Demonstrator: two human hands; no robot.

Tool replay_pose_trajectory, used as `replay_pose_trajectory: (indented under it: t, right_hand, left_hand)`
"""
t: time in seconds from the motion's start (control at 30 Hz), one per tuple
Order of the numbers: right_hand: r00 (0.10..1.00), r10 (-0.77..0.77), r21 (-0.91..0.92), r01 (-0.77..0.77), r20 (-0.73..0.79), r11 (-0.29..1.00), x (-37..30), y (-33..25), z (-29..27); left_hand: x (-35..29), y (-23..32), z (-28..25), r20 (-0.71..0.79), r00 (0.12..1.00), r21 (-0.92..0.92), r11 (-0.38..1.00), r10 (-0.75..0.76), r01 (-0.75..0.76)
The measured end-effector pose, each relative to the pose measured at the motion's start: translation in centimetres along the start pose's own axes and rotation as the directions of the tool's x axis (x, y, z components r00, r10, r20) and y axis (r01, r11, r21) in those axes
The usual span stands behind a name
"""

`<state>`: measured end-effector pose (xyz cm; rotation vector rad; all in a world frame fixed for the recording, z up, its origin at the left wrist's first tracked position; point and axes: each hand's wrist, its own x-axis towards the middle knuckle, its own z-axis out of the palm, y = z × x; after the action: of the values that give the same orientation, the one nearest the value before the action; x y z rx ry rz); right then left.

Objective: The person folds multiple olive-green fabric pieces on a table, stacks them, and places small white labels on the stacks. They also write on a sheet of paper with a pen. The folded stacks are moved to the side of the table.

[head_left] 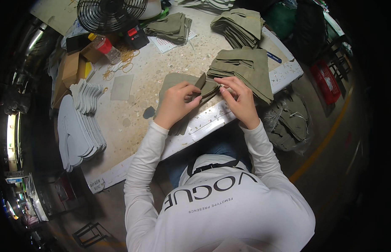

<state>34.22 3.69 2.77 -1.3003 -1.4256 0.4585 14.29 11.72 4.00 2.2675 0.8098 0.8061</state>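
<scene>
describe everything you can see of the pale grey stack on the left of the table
The pale grey stack holds many thin, flat pieces with curved outlines, fanned so their edges overlap in ripples. The material looks matte; whether fabric or foam, I can't tell. It lies on the table along its left side, close to an open cardboard box.

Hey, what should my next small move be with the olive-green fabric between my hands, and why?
Perhaps press the raised fold of the olive-green fabric piece down with your bare left hand: the fold stands up beside that hand, and your bare right hand is close on the other side, where it could steady the fabric.
</scene>
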Motion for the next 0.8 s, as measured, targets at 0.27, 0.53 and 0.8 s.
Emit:
replay_pose_trajectory:
  t: [0.27, 0.53, 0.8]
  right_hand:
    - [0.933, 0.278, 0.072, -0.301, 0.229, 0.951, 3.3, 1.3, -0.1]
    - [0.672, 0.327, 0.134, -0.538, 0.665, 0.832, 9.7, 3.5, 3.0]
    - [0.649, -0.054, -0.091, 0.188, 0.759, 0.978, 11.4, -0.6, 5.5]
  left_hand:
    - [-0.1, -0.4, -0.7, -0.063, 0.995, -0.046, 0.996, -0.083, 0.08]
    - [-1.0, -0.5, -3.5, -0.096, 0.976, -0.553, 0.826, -0.196, 0.112]
    - [-1.1, -2.3, -6.0, -0.272, 0.93, -0.561, 0.826, -0.247, 0.055]
